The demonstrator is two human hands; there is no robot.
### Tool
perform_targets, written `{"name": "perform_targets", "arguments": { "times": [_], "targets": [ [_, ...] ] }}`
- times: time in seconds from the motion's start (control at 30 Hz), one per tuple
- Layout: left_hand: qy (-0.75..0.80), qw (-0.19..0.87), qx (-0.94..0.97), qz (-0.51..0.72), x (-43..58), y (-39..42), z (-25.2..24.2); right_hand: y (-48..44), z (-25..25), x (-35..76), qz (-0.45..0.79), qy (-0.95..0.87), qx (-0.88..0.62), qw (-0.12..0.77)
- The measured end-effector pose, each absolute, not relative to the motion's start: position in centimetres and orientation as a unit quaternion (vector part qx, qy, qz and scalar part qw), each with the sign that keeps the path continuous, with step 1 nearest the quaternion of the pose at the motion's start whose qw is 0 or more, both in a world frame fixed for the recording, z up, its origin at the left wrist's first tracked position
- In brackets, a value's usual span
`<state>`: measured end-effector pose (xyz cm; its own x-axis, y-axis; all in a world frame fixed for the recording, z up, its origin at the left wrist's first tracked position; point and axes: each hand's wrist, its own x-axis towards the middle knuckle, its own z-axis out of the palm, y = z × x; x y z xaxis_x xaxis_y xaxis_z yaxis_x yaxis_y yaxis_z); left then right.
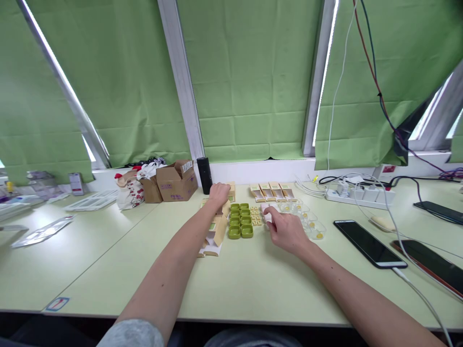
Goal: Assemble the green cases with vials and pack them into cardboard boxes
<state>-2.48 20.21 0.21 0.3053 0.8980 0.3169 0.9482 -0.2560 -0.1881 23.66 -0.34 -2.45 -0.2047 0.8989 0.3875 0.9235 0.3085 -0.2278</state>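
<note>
With the green dishes (246, 232) as the centre of a clock face and twelve at the window side, the left hand (219, 193) lies at eleven o'clock, knuckles up and fingers bent down over the far end of the row of opened cardboard boxes (220, 232). Its fingertips are hidden, so whether it grips anything cannot be told. The right hand (287, 230) lies at three o'clock, loosely curled, the index finger hooked over a pale pinkish pad (270, 206); whether it touches the pad or pinches something is unclear.

The eight dishes are glossy, square with rounded corners and hollow, set in two columns of four on the smooth, pale tabletop (224, 289). Small cream square pieces (256, 217) sit just beside them at three o'clock. The cardboard boxes run along nine o'clock, matte tan with folded flaps and white inner faces. Four more tan boxes (273, 192) stand in a row toward one o'clock. Clear plastic shells (316, 230) with rounded outlines and yellow spots lie beyond the right hand, at three.

Farther off are a black cylindrical bottle (204, 176) at eleven, a creased brown carton (175, 185) at ten and a flat, glass-faced smartphone (369, 243) between three and four.
</note>
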Motion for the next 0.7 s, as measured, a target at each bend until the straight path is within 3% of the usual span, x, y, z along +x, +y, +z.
{"name": "perform_targets", "arguments": {
  "times": [0.7],
  "targets": [
    [-0.635, 0.119, -0.763, -0.002, -1.41, 19.46, 0.32, -0.63, -2.30, 23.33, -0.039, -0.785, -0.580, 0.211]
  ]
}}
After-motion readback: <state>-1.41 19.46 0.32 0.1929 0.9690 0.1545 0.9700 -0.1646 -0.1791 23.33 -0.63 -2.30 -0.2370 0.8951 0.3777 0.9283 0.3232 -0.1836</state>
